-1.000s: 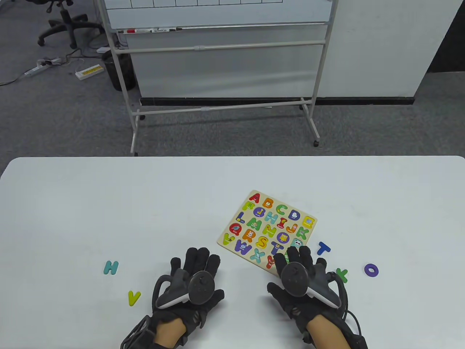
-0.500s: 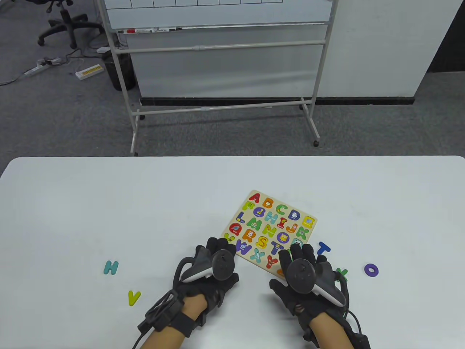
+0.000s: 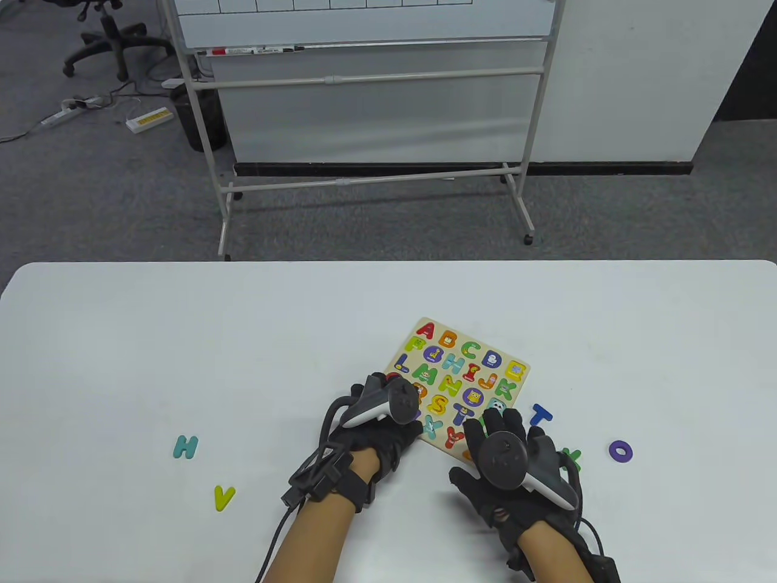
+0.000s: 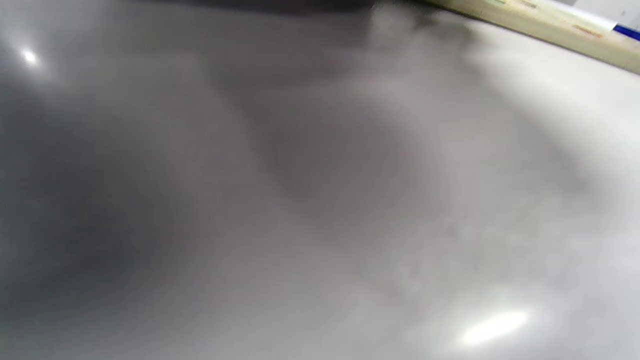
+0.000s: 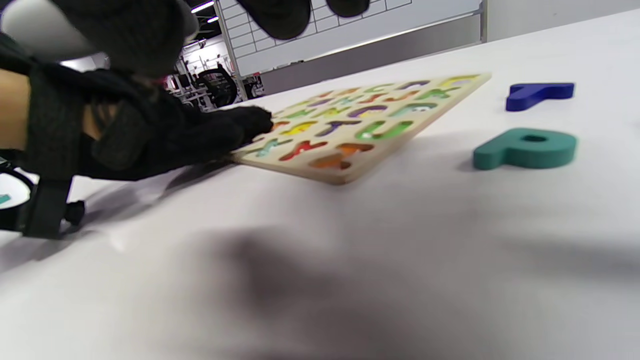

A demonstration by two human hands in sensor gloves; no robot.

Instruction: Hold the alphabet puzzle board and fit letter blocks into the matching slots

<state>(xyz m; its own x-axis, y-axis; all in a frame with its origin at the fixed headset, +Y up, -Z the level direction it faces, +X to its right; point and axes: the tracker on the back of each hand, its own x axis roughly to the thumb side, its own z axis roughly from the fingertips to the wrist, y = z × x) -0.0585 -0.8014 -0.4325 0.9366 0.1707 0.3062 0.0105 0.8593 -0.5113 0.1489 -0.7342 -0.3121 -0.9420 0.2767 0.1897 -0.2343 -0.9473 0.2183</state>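
Note:
The alphabet puzzle board (image 3: 450, 381) lies turned at an angle on the white table, with most slots holding coloured letters. My left hand (image 3: 381, 388) lies over its near left edge. In the right wrist view its stretched fingers (image 5: 252, 122) touch the top of the board (image 5: 385, 120). My right hand (image 3: 499, 423) hovers over the board's near right corner, fingers spread, holding nothing. Loose letters on the table are a blue T (image 3: 539, 415), a green K (image 3: 572, 456), a purple O (image 3: 620, 450), a teal H (image 3: 186, 447) and a yellow V (image 3: 223, 497). A teal P (image 5: 525, 148) lies by the board.
The left wrist view is blurred and shows only table and the board's edge (image 4: 545, 27). A whiteboard stand (image 3: 364, 152) is on the floor beyond the table's far edge (image 3: 388, 263).
My left hand has moved right and forward from the bare table onto the board's near left edge. My right hand has barely shifted. The board and loose letters have not moved.

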